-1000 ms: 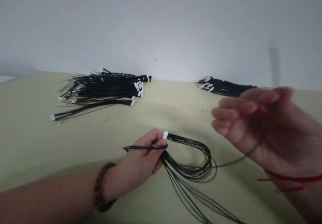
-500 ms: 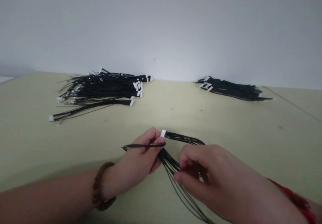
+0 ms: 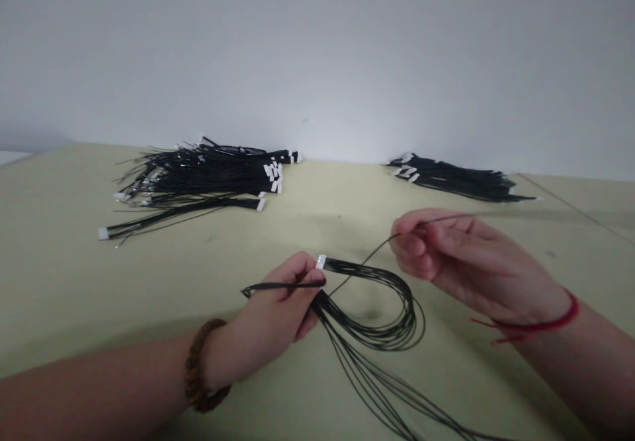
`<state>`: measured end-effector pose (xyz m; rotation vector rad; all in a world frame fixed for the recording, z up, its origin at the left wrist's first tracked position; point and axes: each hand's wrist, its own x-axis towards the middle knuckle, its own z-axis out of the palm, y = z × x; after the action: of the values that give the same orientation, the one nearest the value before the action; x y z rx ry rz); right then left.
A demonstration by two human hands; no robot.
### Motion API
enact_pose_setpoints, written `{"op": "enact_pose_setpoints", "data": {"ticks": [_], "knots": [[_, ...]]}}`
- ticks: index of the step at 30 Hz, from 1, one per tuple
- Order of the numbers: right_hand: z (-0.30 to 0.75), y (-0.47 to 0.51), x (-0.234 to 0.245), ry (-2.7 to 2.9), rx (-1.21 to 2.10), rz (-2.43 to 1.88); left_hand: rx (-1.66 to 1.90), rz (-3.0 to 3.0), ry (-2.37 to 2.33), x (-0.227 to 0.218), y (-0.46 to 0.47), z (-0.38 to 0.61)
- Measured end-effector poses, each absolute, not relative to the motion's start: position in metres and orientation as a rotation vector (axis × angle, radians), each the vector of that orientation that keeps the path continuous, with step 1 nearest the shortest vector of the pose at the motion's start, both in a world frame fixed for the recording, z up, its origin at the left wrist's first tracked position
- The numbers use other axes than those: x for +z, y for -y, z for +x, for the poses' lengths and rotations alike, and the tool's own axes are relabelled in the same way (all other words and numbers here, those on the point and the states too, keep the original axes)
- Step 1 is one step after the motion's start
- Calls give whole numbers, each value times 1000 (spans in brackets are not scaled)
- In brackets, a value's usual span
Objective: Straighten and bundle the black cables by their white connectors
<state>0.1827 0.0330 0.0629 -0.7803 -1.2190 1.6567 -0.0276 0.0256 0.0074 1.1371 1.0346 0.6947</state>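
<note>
My left hand [image 3: 278, 315] rests on the yellow-green table [image 3: 74, 276] and pinches a bundle of thin black wires [image 3: 381, 325] that loops to the right and trails toward the near edge. A small white connector [image 3: 321, 262] sits at the bundle's end by my fingertips. My right hand [image 3: 446, 256], with a red string on its wrist, is raised to the right of the loop. Its fingers are closed on a single black wire [image 3: 367, 256] that runs taut down toward my left hand.
A large heap of black wire bundles with white connectors [image 3: 208, 173] lies at the back left of the table. A smaller heap of the same wires [image 3: 456, 180] lies at the back right. A plain white wall stands behind.
My right hand dropped onto the wires beside my left hand, then rose up and right, drawing one wire out of the bundle. My left hand has stayed put.
</note>
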Motion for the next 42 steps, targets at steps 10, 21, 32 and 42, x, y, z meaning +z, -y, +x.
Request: {"op": "enact_pose_setpoints", "data": {"ticks": [10,21,32,42], "knots": [[173,-10,92,1367,1192,-1052,685,1121,-1006,8,-26,-29],[147,12,36,2405,-41,-1156,637,994,-833,10,-23,-30],[143,15,34,2435,22,-1079,652,1087,-827,12,-18,-29],[138,9,41,2467,-89,-1065,633,1179,-845,11,-16,-30]]}}
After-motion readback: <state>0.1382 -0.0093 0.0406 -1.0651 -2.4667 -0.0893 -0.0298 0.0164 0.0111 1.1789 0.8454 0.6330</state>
